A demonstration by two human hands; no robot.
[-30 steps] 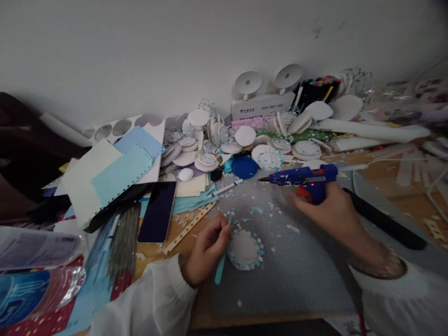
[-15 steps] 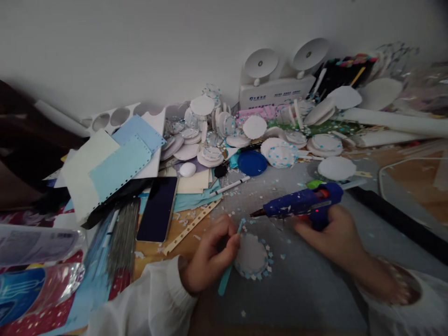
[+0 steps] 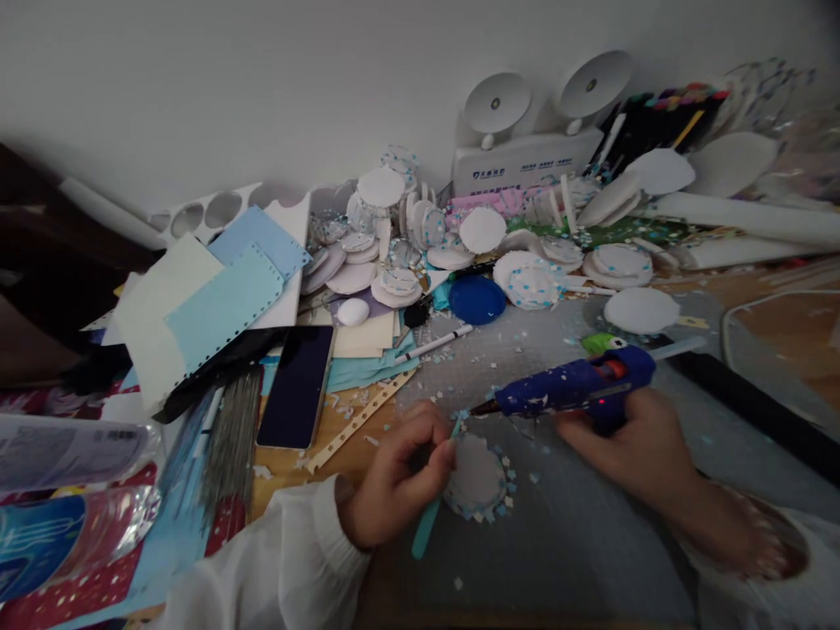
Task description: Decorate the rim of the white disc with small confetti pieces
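Head view, landmark = the white disc (image 3: 477, 477) w/ a fringe of small blue & white bits round its rim; it lies flat on the grey mat (image 3: 577, 525) on the counter (image 3: 341, 437), near the front edge, between the two hands.

Left hand (image 3: 400, 477) sits just left of the disc, fingers curled & pinched on a thin teal stick (image 3: 433, 507); the stick runs slantwise, upper tip at the disc's top-left rim, lower end pointing toward the front edge; the white sleeve (image 3: 282, 569) covers that wrist.

Right hand (image 3: 630, 451) lies right of the disc, clenched round the grip of a blue glue gun (image 3: 570, 389); the gun lies nearly level, nozzle pointing left, tip just above the disc's upper rim & close to the stick's tip; whether the nozzle touches the disc can't be told; a small red light shows on the gun body.

Behind the disc, further back: a white pen (image 3: 433, 343), a round blue lid (image 3: 477, 299), then a heap of similar white discs (image 3: 394, 262) against the wall; a white box w/ two round lamps (image 3: 525, 157) stands behind the heap.

Left of the disc: a dark phone (image 3: 297, 385) lying flat, face up; beyond it, pale blue & cream paper sheets (image 3: 216, 306) w/ punched edges; loose paper scraps are scattered over the mat all round the disc.
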